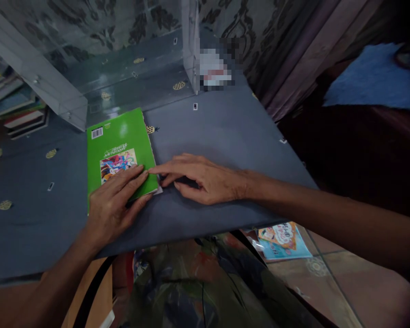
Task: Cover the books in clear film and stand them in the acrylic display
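We note the green book [119, 132] lying long-axis away, left hand [118, 205] open flat on it, right hand [205, 180] open at its edge.

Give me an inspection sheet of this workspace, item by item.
Surface: grey-blue cloth with small gold spots.
Job's things: green paperback book lying flat, barcode and small picture facing up; a white edge shows at its corner.
Clutter: small white tag on the cloth; clear plastic panel; blurred white item, too obscured to tell.
Grippers: left hand flat on the book, fingers spread; right hand on the cloth, index fingertip at the book's edge.
Cables: nothing seen.
Surroundings: stack of books; patterned curtain; blue fabric; plastic-wrapped booklet on a tiled floor.
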{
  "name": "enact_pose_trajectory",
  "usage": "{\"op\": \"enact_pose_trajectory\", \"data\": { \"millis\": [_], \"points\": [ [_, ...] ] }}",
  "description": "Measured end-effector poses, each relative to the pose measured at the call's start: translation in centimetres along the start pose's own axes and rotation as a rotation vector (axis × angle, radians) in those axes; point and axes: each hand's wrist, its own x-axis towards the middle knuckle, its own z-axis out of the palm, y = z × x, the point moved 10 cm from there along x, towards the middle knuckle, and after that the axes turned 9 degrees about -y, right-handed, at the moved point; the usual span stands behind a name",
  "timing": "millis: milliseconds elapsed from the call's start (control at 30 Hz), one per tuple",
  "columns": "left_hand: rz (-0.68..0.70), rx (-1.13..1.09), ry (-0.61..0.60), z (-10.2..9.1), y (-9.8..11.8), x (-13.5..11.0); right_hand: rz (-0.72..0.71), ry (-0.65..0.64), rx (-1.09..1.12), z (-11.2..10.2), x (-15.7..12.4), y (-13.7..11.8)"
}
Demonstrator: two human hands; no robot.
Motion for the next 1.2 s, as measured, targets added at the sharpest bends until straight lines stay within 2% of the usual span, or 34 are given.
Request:
{"op": "enact_pose_trajectory", "data": {
  "millis": [167, 433, 633, 867, 1067, 1200],
  "points": [
    [-0.028, -0.027, -0.003, 0.14, -0.29, -0.01, -0.025, 0.035, 0.023, -0.34, -0.13, -0.23],
    [-0.011, -0.009, -0.003, 0.05, -0.05, 0.05, -0.018, -0.028, 0.001, 0.27, 0.09, -0.07],
    [-0.005, -0.016, 0.000, 0.01, -0.02, 0.05, -0.037, 0.043, 0.023, -0.41, -0.08, -0.17],
    [-0.011, -0.034, 0.002, 0.01, -0.17, -0.12, -0.020, -0.023, -0.019, 0.22, 0.15, -0.12],
    [-0.013, -0.037, 0.000, -0.06, -0.08, 0.05, -0.033, 0.033, -0.009, -0.36, -0.05, -0.27],
    [-0.009, -0.030, -0.001, 0.02, -0.13, -0.07, -0.041, 0.007, -0.023, -0.04, 0.01, -0.23]
  ]
}}
